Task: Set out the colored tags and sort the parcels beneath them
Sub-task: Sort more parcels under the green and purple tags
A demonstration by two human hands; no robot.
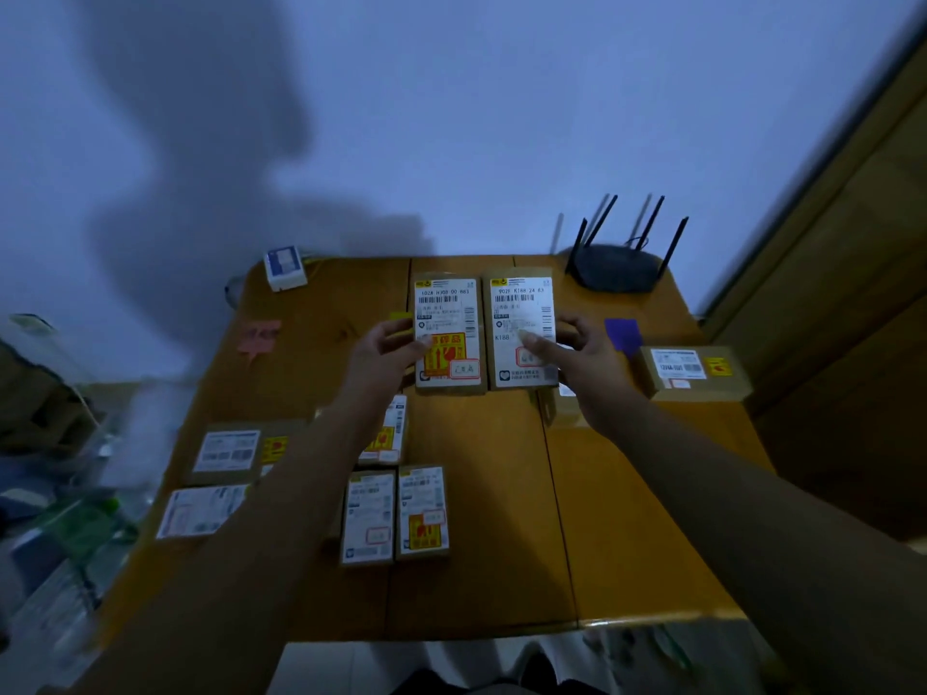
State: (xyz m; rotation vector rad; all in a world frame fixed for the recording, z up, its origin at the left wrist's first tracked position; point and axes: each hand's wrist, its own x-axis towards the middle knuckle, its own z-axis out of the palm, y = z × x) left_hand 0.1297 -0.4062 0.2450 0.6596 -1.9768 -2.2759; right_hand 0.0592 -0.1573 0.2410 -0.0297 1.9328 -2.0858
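Two labelled cardboard parcels are held up side by side over the far middle of the wooden table [481,519]. My left hand [383,346] grips the left parcel [449,333] by its left edge. My right hand [577,348] grips the right parcel [524,328], thumb on its label. A yellow tag [400,318] peeks out behind my left hand. A pink tag [259,336] lies at the far left, a purple tag [623,333] at the far right. One parcel [694,371] sits right of the purple tag. Several more parcels lie at near left and centre [396,514].
A black router [617,265] with antennas stands at the table's back right corner. A small white and blue box [285,267] sits at the back left corner. A wooden door or cabinet [853,293] is on the right. Blurred clutter lies on the floor at left.
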